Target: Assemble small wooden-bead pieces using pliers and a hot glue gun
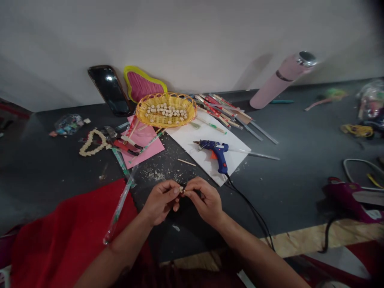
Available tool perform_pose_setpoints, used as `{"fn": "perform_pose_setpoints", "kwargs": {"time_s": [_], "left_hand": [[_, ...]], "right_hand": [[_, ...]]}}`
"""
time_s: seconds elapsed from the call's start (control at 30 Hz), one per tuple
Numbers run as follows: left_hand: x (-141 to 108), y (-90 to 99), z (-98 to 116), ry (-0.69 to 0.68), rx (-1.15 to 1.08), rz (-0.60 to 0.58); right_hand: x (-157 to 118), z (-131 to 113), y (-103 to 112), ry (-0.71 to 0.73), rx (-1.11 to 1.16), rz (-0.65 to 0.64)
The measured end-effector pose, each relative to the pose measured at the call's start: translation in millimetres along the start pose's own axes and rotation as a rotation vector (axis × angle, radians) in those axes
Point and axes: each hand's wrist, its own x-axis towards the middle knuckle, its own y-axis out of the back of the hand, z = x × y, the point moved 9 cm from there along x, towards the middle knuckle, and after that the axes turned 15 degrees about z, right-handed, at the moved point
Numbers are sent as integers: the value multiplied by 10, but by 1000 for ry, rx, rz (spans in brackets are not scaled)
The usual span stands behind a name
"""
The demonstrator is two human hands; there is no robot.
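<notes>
My left hand (163,200) and my right hand (205,199) meet above the dark table, each with thumb and finger pinched. Between their fingertips is a small cluster of pale wooden pieces (181,189); the fingers partly cover it. Just beyond the hands lie pale crumbs (156,175) and a short thin stick (186,162). A blue glue gun (220,154) with a clear glue stick in its back rests on white paper (183,138). Farther back, a yellow woven basket (141,116) holds many small pale pieces.
Pliers with red handles (127,147) and an outline shape of pale pieces (85,150) lie left. Bundled chopsticks (220,110) and a pink flask (276,86) stand behind. A phone (108,88) leans on the wall. Red cloth (78,228) covers the front left; a black cord (252,208) runs right.
</notes>
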Motion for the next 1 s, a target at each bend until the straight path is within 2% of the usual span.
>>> {"fn": "perform_pose_setpoints", "kwargs": {"time_s": [0.33, 0.53, 0.7, 1.0], "left_hand": [[3, -12, -38, 10, -2, -37], [-5, 7, -26, 20, -25, -40], [4, 10, -43, 28, -29, -43], [-5, -7, -43, -5, 24, -52]], "right_hand": [[10, -12, 0, 41, 9, -20], [42, -133, 13, 147, 10, -14], [14, -98, -32, 131, 3, -65], [2, -65, -43, 108, -5, -69]]}}
